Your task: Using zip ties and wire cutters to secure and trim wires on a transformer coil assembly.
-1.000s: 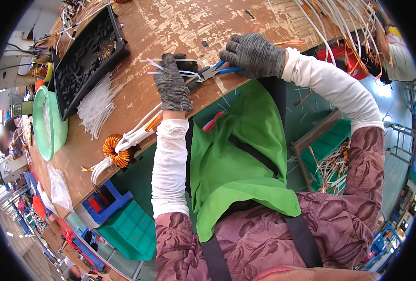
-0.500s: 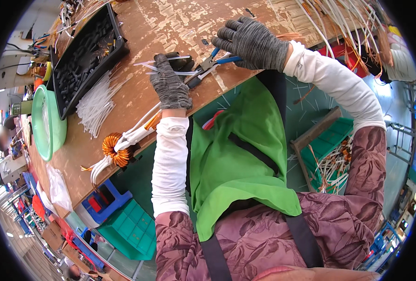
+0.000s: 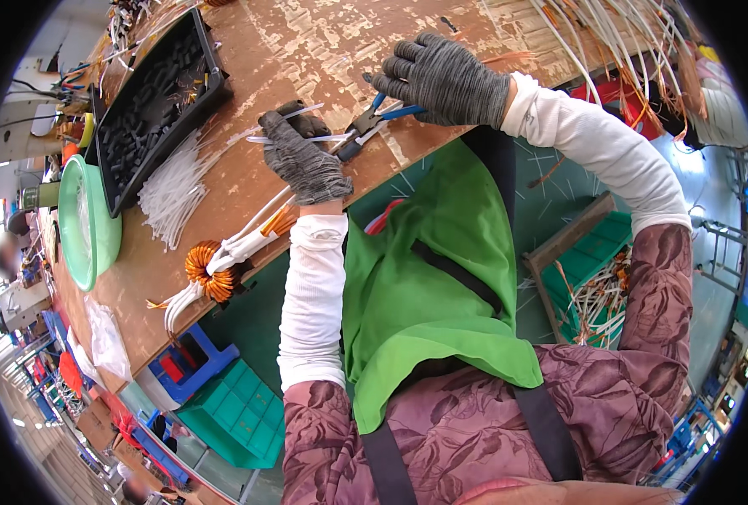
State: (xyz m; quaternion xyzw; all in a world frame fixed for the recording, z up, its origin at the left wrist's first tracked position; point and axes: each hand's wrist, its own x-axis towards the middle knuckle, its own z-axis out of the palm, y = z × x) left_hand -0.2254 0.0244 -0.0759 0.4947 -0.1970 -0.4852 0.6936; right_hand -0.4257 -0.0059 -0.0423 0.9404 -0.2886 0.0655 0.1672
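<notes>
My left hand (image 3: 305,160), in a grey knitted glove, is closed on white cable ties (image 3: 327,137) above the tabletop. Its thumb lies across the front and the darker fingers curl behind. To its right, blue-handled cutting pliers (image 3: 362,124) have their handles spread apart, with the head close to the left fingers. My gloved right hand (image 3: 449,82) is bent over those handles and holds them; its thumb is hidden. An orange-wound ring coil (image 3: 212,271) with white-sleeved leads (image 3: 247,241) lies at the table edge, left of my left forearm.
Left on the worn wooden table (image 3: 306,50) are a black tray (image 3: 214,84) of black sleeves, a pile of cable ties (image 3: 172,202) and a green basin (image 3: 109,240). Wires (image 3: 576,50) overhang the far right. Green crates (image 3: 231,412) stand below.
My right hand and the pliers have shifted slightly left. My left hand has turned a little, its thumb moving left and down, and the cable ties have shifted with it.
</notes>
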